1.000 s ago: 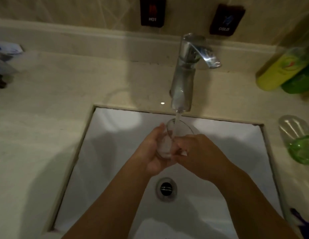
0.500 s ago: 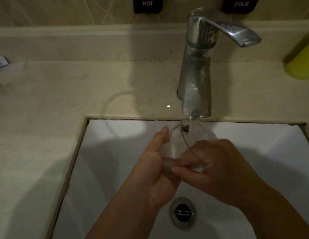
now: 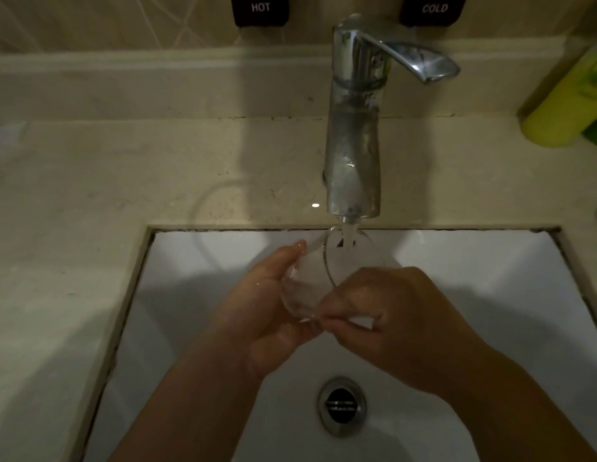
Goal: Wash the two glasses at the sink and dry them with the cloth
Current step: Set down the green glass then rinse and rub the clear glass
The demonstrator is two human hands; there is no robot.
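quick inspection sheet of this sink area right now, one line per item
surface: beige stone counter around a white sink; drain open.
job's things: one clear glass tilted under the faucet, water running into its mouth; second glass and cloth not in view.
clutter: yellow-green bottle at the counter's back right, a green one behind it.
grippers: left hand cups the glass from the side; right hand holds its near edge with its fingers.
cables: nothing seen.
surroundings: tiled wall with dark HOT and COLD labels; dim light.
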